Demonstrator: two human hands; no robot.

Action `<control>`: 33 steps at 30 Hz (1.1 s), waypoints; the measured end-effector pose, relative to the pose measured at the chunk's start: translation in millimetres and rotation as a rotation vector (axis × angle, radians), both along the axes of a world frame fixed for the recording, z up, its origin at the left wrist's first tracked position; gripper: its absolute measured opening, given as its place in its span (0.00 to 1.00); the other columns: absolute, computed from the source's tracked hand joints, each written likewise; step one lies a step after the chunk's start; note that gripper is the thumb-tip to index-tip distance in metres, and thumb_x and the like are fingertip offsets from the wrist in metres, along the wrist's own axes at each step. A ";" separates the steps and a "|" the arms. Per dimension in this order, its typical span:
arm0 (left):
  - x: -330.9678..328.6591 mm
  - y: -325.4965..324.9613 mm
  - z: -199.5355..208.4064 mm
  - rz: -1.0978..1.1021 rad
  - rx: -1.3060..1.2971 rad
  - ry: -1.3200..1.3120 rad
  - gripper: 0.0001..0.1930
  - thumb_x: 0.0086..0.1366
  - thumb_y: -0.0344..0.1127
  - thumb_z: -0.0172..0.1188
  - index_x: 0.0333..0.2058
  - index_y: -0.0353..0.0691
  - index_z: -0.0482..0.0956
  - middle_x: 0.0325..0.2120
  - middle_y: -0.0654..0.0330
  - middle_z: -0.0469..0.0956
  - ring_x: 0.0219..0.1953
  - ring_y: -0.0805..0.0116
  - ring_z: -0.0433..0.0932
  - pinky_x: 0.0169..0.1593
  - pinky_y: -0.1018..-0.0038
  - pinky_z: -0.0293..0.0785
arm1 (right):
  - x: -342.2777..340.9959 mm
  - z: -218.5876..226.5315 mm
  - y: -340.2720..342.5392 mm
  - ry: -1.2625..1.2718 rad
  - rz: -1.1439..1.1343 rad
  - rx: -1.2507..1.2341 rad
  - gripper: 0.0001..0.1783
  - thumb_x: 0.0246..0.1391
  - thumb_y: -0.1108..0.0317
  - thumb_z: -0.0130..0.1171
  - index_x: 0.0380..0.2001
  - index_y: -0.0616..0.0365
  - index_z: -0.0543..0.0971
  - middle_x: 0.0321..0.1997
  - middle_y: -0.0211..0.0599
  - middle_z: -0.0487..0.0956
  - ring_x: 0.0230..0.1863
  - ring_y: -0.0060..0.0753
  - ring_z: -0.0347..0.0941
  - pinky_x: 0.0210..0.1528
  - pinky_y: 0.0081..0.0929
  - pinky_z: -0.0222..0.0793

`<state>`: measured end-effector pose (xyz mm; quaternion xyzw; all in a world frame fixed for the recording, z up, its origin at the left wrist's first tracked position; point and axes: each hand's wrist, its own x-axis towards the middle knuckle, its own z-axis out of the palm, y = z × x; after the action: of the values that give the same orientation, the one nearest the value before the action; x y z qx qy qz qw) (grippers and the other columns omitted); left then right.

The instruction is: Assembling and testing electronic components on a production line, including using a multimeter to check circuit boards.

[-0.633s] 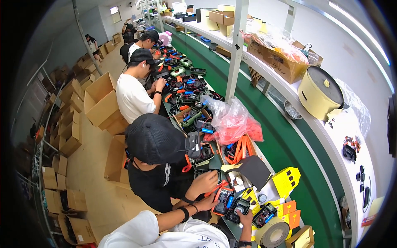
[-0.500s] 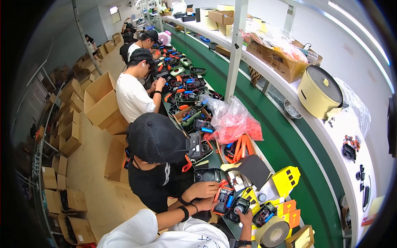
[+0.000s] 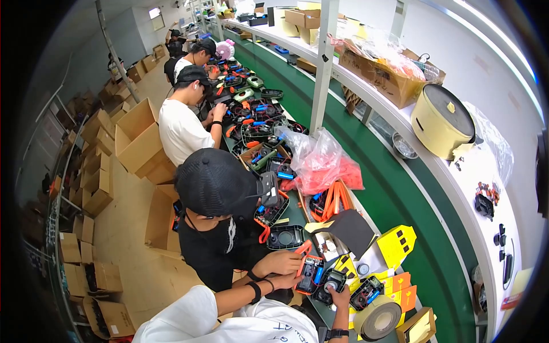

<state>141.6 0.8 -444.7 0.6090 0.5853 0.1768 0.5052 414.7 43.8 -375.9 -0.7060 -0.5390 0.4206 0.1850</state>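
My left hand [image 3: 280, 263], with a black band on its wrist, grips a red and black hand-held device [image 3: 310, 273] at the near end of the bench. To its right, my right hand [image 3: 343, 297], a watch on the wrist, holds a black device with a round dial [image 3: 327, 284]. The two devices lie side by side and touch. Another open black and red unit [image 3: 366, 291] rests just right of my right hand.
A person in a black cap [image 3: 214, 183] sits close on my left, with other workers farther along the bench. Nearby are a large tape roll [image 3: 377, 320], yellow cards [image 3: 397, 244], a red-filled plastic bag [image 3: 326, 171], a green conveyor [image 3: 400, 211] and cardboard boxes [image 3: 137, 137].
My left hand has shifted slightly up along the red and black device. My right hand and the people nearby have hardly moved.
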 end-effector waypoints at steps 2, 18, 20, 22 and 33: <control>8.3 1.5 13.6 0.102 0.256 0.187 0.31 0.70 0.52 0.53 0.53 0.25 0.62 0.42 0.32 0.77 0.50 0.40 0.77 0.54 0.56 0.72 | 6.0 -1.6 -0.3 0.021 -0.006 -0.022 0.43 0.36 0.46 0.78 0.47 0.70 0.77 0.45 0.56 0.82 0.47 0.52 0.80 0.51 0.40 0.74; 2.0 27.0 73.2 0.103 -0.181 0.158 0.31 0.69 0.57 0.52 0.51 0.30 0.62 0.39 0.31 0.79 0.45 0.33 0.79 0.49 0.47 0.74 | 9.4 -15.2 -0.6 0.045 -0.009 -0.003 0.38 0.37 0.49 0.78 0.45 0.67 0.78 0.43 0.53 0.83 0.45 0.47 0.81 0.50 0.39 0.75; 4.1 29.8 74.8 0.094 -0.181 0.153 0.31 0.69 0.57 0.52 0.51 0.30 0.62 0.39 0.31 0.79 0.45 0.32 0.79 0.48 0.46 0.74 | 15.1 -23.9 -1.3 0.012 -0.016 0.040 0.37 0.37 0.50 0.78 0.45 0.67 0.78 0.43 0.52 0.83 0.45 0.47 0.81 0.50 0.39 0.75; 3.6 29.6 73.6 0.095 -0.187 0.149 0.31 0.69 0.57 0.51 0.51 0.30 0.62 0.39 0.31 0.79 0.45 0.32 0.79 0.48 0.46 0.74 | 14.9 -24.5 -1.8 -0.008 -0.016 0.043 0.37 0.37 0.50 0.78 0.45 0.67 0.78 0.43 0.52 0.83 0.44 0.46 0.81 0.50 0.39 0.75; 1.6 28.9 76.8 0.103 -0.203 0.153 0.30 0.69 0.57 0.52 0.51 0.30 0.62 0.39 0.32 0.79 0.44 0.32 0.79 0.48 0.46 0.74 | 8.8 -11.2 0.0 0.027 -0.016 0.010 0.38 0.37 0.50 0.78 0.44 0.68 0.78 0.43 0.52 0.83 0.44 0.46 0.81 0.49 0.39 0.74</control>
<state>143.2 29.7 -367.8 0.5356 0.6674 0.0952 0.5086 423.5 43.8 -387.2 -0.7036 -0.5328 0.4258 0.1990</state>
